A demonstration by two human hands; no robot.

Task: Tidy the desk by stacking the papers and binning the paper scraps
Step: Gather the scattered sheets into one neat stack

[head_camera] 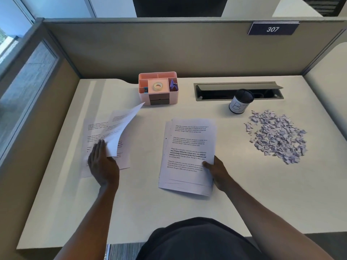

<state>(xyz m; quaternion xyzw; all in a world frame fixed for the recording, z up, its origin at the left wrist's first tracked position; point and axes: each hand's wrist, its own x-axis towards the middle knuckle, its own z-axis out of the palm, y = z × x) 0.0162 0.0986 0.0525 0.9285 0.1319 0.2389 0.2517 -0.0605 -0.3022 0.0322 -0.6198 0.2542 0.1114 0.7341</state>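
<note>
Two grips: my left hand point(103, 164) pinches a lifted sheet point(123, 126) at frame left; my right hand point(218, 172) clamps the paper stack point(189, 147) at centre, thumb on top.

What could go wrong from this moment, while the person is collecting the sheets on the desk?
1. The lifted sheet bends in the left hand, which holds it near one edge; it may crease or slip.
2. The stack held by the right hand is unevenly fanned; another sheet may slide off.
3. The paper scraps lie loose; a quick sweep of an arm could scatter them.
</note>
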